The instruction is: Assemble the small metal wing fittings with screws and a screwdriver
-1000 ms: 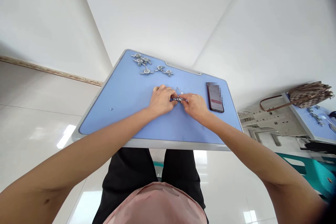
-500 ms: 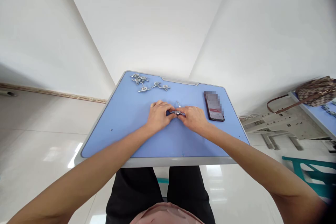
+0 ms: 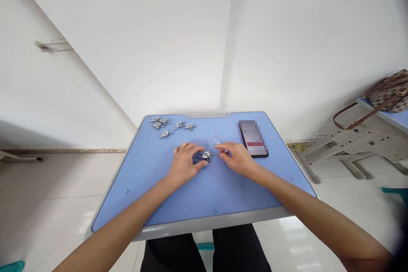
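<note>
Metal part (image 3: 207, 155) is seen just below centre of frame, flat on blue table (image 3: 191, 195), its long axis set approx. L–R, w/ R end seemingly a touch higher in frame. L hand (image 3: 184, 165) is placed immediately L of it, thumb and fingers spread wide, so that the part's L end is bracketed betw. them; whether the metal is touched cannot be told. R hand (image 3: 237, 158) is set to the R, a small gap being left betw. its fingertips and the part; the L hand is thus the nearer. The R fingers are kept narrow, w/ a slender tool (image 3: 216, 140) apparently pinched; its pale shaft is angled toward upper L of frame, i.e. past the part's upper side, not in line w/ its axis. The grip end is mostly hidden by fingers. Phone (image 3: 256, 146) is located beyond the R hand, R of centre; a loose group of similar parts (image 3: 165, 134) is shown upper L of the table, well apart from both hands
</note>
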